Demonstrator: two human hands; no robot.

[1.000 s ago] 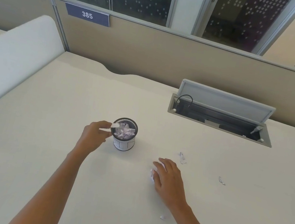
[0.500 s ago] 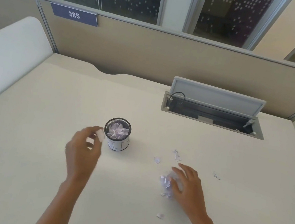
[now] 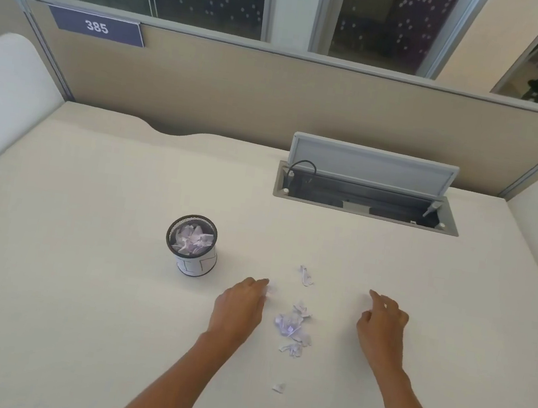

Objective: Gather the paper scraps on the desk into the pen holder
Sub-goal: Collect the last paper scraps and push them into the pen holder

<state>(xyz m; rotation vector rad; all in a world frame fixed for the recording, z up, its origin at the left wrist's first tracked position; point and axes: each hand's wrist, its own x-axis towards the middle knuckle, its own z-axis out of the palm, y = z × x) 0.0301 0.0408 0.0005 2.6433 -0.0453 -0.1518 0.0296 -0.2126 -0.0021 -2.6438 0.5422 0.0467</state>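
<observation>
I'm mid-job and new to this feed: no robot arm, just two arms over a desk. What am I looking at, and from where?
There is no machine here: a person works with bare hands, and the one picture comes from a wide-angle camera worn on the head, looking forward and down. The left hand has its fingertips at a tiny scrap; whether it pinches it I cannot tell. The right hand hovers with relaxed fingers and holds nothing visible. Between them on the desk lies a small pile of paper scraps, with a far scrap beyond it and a near scrap closer to the person. The mesh pen holder, left of the hands, stands upright and already has scraps in it. Behind, a cable box in the desk has its flap open.
</observation>
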